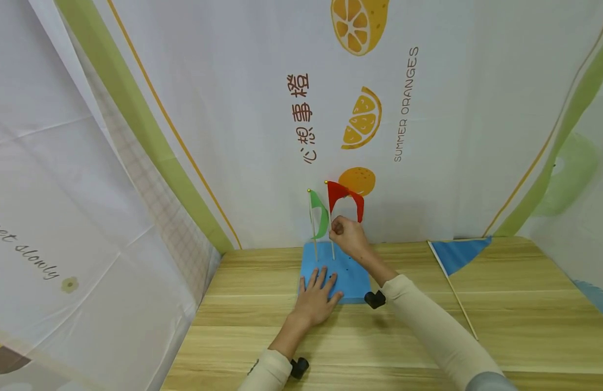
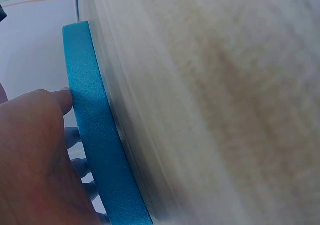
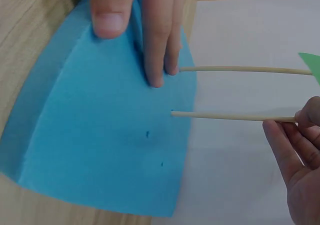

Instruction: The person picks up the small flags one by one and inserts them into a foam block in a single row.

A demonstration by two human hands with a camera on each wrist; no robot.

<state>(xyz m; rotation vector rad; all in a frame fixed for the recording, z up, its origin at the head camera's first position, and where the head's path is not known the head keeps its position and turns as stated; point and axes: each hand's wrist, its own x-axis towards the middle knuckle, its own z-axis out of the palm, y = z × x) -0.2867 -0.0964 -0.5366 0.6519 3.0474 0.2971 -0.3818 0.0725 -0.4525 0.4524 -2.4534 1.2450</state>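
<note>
A blue foam block (image 1: pixel 352 288) lies flat on the table, with several small dark holes in its top. My left hand (image 1: pixel 315 304) rests on its near left part, fingers spread and straight. Toward the back left of the block, a green flag (image 1: pixel 323 214) stands upright on its stick. My right hand (image 1: pixel 349 236) pinches the wooden stick (image 3: pixel 225 116) of a red flag (image 1: pixel 337 195) between thumb and fingers. The lower end of that stick meets the block's top at a hole; how deep it sits I cannot tell. The left wrist view shows the block's side (image 2: pixel 95 110) beside my thumb.
A blue flag (image 1: pixel 460 255) on a long stick lies on the wooden table (image 1: pixel 404 347) to the right, its cloth by the back edge. Behind the table hangs a white curtain (image 1: pixel 262 179) printed with oranges. Another white cloth (image 1: pixel 86 217) hangs at the left.
</note>
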